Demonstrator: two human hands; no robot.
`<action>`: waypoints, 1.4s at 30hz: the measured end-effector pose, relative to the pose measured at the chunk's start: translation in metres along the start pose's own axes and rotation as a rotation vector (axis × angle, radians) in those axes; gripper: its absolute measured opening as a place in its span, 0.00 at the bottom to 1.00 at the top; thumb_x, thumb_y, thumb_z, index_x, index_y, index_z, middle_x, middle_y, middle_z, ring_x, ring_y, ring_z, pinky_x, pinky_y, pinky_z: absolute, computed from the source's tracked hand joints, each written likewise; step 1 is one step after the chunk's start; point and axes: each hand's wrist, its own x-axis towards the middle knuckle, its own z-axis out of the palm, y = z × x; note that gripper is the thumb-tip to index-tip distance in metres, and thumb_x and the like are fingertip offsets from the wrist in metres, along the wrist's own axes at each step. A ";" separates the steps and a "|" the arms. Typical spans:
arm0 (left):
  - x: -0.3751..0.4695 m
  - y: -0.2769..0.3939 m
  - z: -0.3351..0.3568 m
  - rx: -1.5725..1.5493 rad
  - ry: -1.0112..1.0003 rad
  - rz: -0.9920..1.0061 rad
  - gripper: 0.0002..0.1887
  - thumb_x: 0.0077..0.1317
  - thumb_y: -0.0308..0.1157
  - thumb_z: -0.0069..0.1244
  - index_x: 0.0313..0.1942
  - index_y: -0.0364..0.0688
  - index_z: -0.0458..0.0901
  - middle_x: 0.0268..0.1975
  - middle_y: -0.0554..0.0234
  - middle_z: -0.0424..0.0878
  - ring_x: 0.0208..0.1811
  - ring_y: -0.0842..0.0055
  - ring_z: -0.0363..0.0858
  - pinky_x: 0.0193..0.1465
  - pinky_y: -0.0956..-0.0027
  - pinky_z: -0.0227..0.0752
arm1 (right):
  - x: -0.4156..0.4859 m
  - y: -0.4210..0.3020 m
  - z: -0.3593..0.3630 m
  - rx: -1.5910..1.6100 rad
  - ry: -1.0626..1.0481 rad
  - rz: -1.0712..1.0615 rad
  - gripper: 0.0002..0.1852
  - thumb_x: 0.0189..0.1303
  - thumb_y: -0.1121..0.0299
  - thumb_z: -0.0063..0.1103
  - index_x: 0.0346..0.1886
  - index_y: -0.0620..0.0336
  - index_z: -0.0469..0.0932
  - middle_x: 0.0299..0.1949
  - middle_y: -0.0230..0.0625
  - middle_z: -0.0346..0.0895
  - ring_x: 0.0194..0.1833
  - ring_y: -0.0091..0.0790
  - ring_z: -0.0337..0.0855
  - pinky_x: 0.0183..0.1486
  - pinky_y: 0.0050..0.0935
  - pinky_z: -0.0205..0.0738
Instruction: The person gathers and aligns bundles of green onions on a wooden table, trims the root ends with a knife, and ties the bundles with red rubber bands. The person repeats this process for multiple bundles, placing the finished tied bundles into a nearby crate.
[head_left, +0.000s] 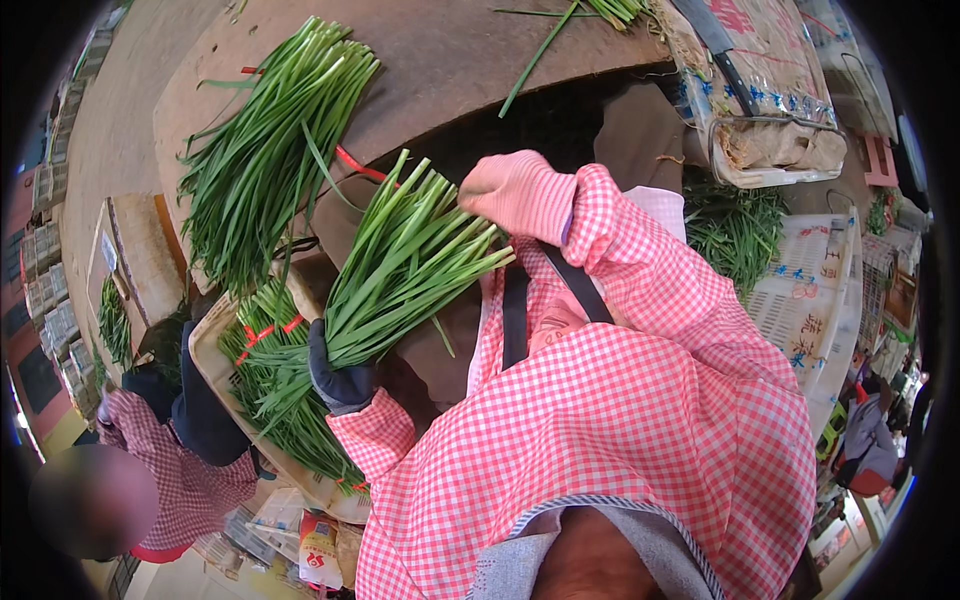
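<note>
My left hand (336, 375), in a dark glove, is wrapped around the leafy end of a loose bunch of green Chinese chives (420, 255). Its pale cut stems fan out up and to the right. By those stem ends is my right hand (517, 191), in a pink striped glove with the fingers curled; whether it pinches any stems is hidden. A red strip (358, 163) passes behind the bunch's upper edge. Beyond it, a larger heap of chives (285, 142) lies on the brown board (465, 67), leaves hanging over the near edge.
At my left stands a plastic crate (217, 341) of chive bunches bound with red ties (266, 334). A knife (724, 64) lies on a covered crate (780, 150) at upper right. Loose greens (731, 225) sit below it. Another person (172, 480) works at far left.
</note>
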 end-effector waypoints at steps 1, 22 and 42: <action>-0.001 -0.001 0.000 0.002 0.015 0.022 0.17 0.66 0.36 0.44 0.54 0.40 0.73 0.56 0.49 0.75 0.56 0.56 0.74 0.57 0.43 0.68 | -0.001 0.012 0.004 -0.080 0.056 -0.045 0.17 0.59 0.55 0.48 0.41 0.52 0.81 0.39 0.39 0.81 0.43 0.42 0.81 0.44 0.35 0.75; -0.002 -0.006 -0.004 -0.073 -0.056 0.018 0.19 0.69 0.35 0.39 0.58 0.40 0.70 0.58 0.49 0.72 0.58 0.57 0.72 0.59 0.44 0.67 | 0.006 0.002 0.001 -0.151 0.064 -0.358 0.15 0.61 0.64 0.46 0.49 0.47 0.77 0.47 0.38 0.78 0.45 0.42 0.81 0.45 0.32 0.76; 0.009 -0.015 0.022 -0.120 -0.199 0.107 0.15 0.66 0.28 0.41 0.52 0.41 0.76 0.58 0.53 0.73 0.62 0.58 0.68 0.63 0.43 0.60 | -0.028 0.028 0.017 -0.295 0.003 -0.316 0.12 0.55 0.64 0.49 0.39 0.54 0.78 0.35 0.39 0.80 0.38 0.43 0.81 0.37 0.36 0.77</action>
